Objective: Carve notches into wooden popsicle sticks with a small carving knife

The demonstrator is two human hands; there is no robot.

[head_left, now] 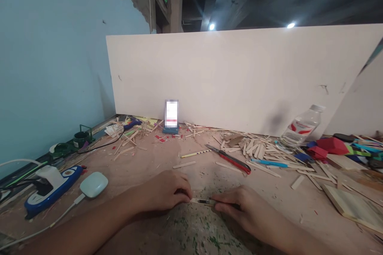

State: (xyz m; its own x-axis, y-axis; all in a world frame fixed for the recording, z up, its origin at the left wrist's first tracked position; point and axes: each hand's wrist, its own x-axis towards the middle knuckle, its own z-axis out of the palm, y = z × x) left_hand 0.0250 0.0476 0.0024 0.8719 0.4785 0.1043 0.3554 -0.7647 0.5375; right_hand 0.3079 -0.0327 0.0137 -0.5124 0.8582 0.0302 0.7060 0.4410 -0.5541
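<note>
At the front middle of the table, my left hand [175,189] is closed, its fingertips pinching the left end of a narrow pale stick [196,200] that looks like a wooden craft stick. From the other side my right hand [236,203] pinches a short thin piece, dark with a clear-looking edge [206,201], lying in line with the stick. Whether that piece rests on the stick or is joined to it, I cannot tell. Beyond the hands lie loose craft sticks [184,165], a yellow patterned pencil [196,153] and a red utility knife [233,161] with its blade out.
To the left are a blue power strip [54,189] and a white charger [93,185] with its cable. A phone [171,114] stands at the back. A stick pile [254,148], a blue pen [269,163], a tilted bottle [302,127] and a wooden board [353,207] lie right.
</note>
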